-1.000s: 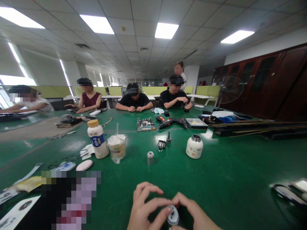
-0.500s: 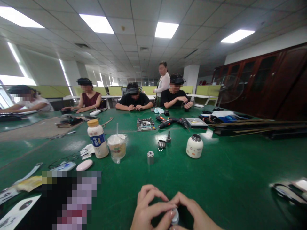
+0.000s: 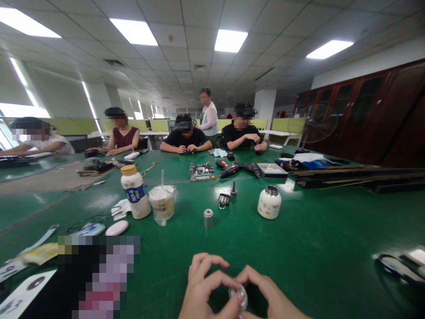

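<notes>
At the near edge of the view, my left hand [image 3: 209, 288] pinches a small round silvery metal piece [image 3: 243, 297] between thumb and index finger, its other fingers raised. My right hand [image 3: 265, 290] curls round the far side of the same piece, fingertips against it; its lower part is hidden by my fingers. Beyond my hands a small metal cylinder [image 3: 208, 218] stands upright on the green table [image 3: 299, 257]. Behind it lie a small metal cup-like part with a ring [image 3: 224, 200] and a dark fitting with a thin stem [image 3: 233, 190].
A white jar [image 3: 269, 204] stands to the right. On the left are a milk tea bottle [image 3: 136, 195], a plastic cup with a straw [image 3: 162, 204] and a pink oval case [image 3: 117, 228]. Farther back lie a circuit board [image 3: 202, 172] and power drills [image 3: 229, 170]. Several people sit opposite.
My left fingers have lifted slightly and spread, so more of the round metal piece shows, tilted differently. The standing person in the background has moved left.
</notes>
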{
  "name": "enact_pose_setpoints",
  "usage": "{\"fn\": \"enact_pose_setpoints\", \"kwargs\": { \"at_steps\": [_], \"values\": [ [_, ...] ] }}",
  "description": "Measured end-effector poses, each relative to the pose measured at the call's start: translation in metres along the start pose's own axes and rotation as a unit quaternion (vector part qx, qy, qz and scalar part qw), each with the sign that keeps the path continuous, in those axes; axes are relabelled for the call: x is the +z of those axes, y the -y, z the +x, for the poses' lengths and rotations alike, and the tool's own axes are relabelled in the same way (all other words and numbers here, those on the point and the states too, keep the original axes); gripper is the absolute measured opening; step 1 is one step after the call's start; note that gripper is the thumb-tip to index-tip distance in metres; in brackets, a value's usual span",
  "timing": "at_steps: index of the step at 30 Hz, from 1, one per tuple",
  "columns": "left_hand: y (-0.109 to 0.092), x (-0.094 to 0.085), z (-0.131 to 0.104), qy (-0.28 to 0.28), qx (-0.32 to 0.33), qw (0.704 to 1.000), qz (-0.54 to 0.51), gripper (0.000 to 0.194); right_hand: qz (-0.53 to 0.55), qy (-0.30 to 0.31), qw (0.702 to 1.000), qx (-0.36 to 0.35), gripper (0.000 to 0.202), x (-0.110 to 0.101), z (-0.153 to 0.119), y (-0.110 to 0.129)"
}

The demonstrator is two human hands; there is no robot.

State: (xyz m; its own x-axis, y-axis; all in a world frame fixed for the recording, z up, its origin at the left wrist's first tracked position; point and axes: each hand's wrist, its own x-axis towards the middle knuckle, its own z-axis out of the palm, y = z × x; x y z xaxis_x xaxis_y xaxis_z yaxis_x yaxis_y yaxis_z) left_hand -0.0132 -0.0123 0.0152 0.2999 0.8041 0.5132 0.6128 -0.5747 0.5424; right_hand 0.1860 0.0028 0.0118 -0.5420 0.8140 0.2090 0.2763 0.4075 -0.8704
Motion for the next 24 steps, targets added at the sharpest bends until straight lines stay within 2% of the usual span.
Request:
{"fn": "enact_pose_setpoints", "kwargs": {
  "at_steps": [6,10,14,19,21,24],
  "values": [
    [0.001,-0.001,0.002,0.036,0.044,0.998,-0.016,0.025,-0.004,0.003,1.0,0.011,0.023,-0.001,0.0,0.006],
    [0.001,0.001,0.002,0.02,0.021,1.0,-0.006,0.028,-0.027,-0.015,0.999,0.014,0.024,0.0,0.001,0.003],
    [-0.002,0.001,0.001,0.012,-0.007,1.0,-0.004,0.018,-0.018,-0.007,1.0,0.001,0.025,0.001,0.001,0.0],
    [-0.001,-0.002,0.001,0.0,0.014,1.0,-0.017,0.012,-0.026,0.001,1.0,0.014,0.028,0.0,-0.001,-0.004],
    [0.003,-0.002,0.002,-0.021,0.0,1.0,-0.006,0.013,-0.036,-0.001,0.999,0.02,0.032,0.0,-0.001,-0.006],
    [0.011,-0.002,0.005,-0.041,-0.058,0.997,0.044,0.013,-0.029,0.009,0.999,0.017,0.037,-0.001,-0.001,-0.008]
  ]
}}
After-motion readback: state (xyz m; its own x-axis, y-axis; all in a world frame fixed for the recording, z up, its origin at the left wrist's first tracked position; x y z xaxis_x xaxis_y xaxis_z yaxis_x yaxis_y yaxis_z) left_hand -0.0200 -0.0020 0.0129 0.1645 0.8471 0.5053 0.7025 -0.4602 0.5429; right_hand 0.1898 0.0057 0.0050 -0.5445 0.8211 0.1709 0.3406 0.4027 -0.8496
